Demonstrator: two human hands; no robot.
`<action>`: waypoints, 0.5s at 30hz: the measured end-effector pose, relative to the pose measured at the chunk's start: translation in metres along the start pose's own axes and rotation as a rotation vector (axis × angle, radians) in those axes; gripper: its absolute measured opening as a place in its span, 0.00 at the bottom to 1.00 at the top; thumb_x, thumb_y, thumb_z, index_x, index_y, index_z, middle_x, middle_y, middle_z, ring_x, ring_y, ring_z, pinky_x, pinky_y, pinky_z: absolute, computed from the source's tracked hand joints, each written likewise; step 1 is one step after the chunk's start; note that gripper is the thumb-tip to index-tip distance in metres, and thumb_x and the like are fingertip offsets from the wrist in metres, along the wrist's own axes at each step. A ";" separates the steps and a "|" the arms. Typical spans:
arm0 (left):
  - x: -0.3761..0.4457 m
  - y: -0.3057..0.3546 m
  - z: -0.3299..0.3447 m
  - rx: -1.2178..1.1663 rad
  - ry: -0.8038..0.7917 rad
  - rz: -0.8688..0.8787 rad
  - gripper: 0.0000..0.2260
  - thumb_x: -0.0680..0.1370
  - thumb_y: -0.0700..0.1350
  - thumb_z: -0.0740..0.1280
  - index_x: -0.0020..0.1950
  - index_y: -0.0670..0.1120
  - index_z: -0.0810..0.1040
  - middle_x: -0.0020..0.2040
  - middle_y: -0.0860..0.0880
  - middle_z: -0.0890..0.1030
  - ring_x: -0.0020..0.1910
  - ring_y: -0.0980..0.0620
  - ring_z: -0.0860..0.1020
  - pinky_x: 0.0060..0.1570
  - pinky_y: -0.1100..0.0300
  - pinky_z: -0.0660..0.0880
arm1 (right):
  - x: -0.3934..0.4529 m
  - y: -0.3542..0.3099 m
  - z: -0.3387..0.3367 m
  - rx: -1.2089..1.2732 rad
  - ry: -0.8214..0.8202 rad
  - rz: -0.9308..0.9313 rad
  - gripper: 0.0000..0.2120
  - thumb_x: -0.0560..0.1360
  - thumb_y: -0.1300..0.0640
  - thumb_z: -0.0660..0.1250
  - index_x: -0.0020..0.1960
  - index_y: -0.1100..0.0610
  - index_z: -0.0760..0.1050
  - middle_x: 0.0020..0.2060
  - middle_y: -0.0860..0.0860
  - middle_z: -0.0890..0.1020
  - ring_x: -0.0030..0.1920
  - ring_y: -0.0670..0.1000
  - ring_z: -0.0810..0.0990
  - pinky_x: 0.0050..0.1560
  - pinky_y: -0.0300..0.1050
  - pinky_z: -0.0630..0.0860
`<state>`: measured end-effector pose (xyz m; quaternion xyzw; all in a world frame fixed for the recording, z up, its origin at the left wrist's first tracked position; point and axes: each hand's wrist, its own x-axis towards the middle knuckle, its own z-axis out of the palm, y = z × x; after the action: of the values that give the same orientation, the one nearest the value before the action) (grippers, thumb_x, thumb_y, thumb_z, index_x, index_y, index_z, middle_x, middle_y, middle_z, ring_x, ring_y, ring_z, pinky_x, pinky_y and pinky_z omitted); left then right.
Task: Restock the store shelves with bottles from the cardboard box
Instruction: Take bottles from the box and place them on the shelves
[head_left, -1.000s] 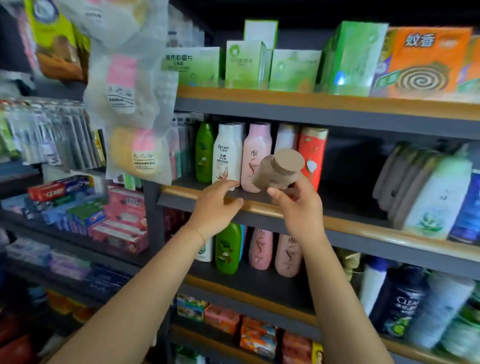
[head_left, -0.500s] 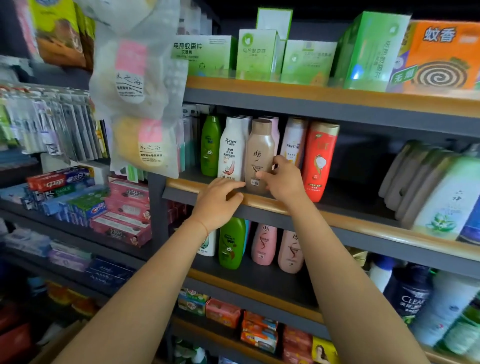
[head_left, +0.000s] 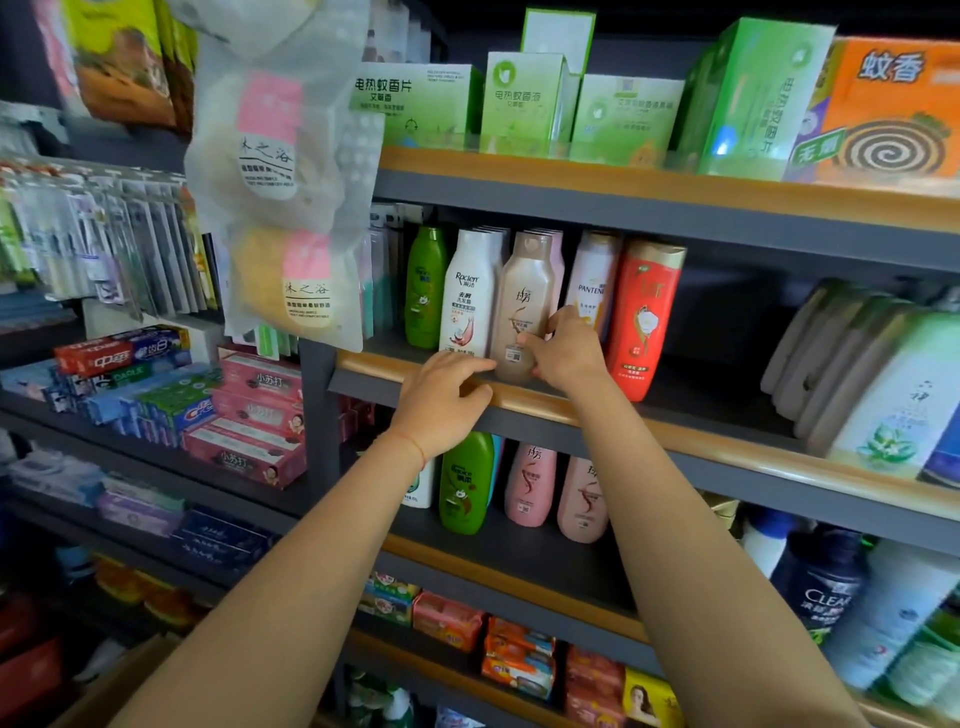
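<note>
Beige bottle stands upright at the front of the middle shelf, between the white Raclen bottle and the Pantene one. Right hand pinches its base; left hand rests loosely curled on the shelf lip. Placing looks nearly finished: next, release and fetch another. Above, an orange box reads 蚊香.

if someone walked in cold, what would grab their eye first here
Two bare arms reach to the middle shelf, where the right hand holds a tan bottle upright between a white bottle and a red bottle. The left hand rests on the shelf's edge.
</note>
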<state>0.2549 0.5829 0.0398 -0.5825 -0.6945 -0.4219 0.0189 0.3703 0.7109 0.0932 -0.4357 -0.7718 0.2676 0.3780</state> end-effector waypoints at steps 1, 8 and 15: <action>0.000 0.000 -0.001 0.002 -0.003 -0.002 0.16 0.81 0.47 0.64 0.69 0.54 0.76 0.68 0.53 0.75 0.71 0.52 0.67 0.72 0.50 0.62 | -0.004 -0.002 -0.002 -0.024 0.008 -0.012 0.21 0.75 0.53 0.72 0.59 0.63 0.68 0.55 0.60 0.78 0.54 0.60 0.81 0.55 0.52 0.77; -0.042 -0.017 -0.005 0.037 0.190 0.216 0.22 0.78 0.43 0.63 0.73 0.47 0.73 0.73 0.49 0.72 0.76 0.50 0.63 0.73 0.59 0.60 | -0.078 -0.021 0.007 0.213 0.261 -0.461 0.06 0.77 0.56 0.68 0.44 0.58 0.76 0.39 0.52 0.79 0.38 0.49 0.77 0.41 0.42 0.74; -0.165 -0.158 -0.008 0.031 0.122 -0.484 0.11 0.82 0.46 0.64 0.64 0.52 0.79 0.52 0.50 0.83 0.48 0.48 0.81 0.47 0.51 0.80 | -0.140 0.014 0.161 0.370 -0.350 -0.178 0.13 0.80 0.54 0.66 0.38 0.59 0.74 0.30 0.56 0.79 0.29 0.54 0.79 0.33 0.48 0.76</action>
<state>0.1739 0.4530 -0.1297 -0.3722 -0.8178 -0.4378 -0.0322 0.2926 0.5812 -0.0583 -0.2367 -0.7987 0.4409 0.3341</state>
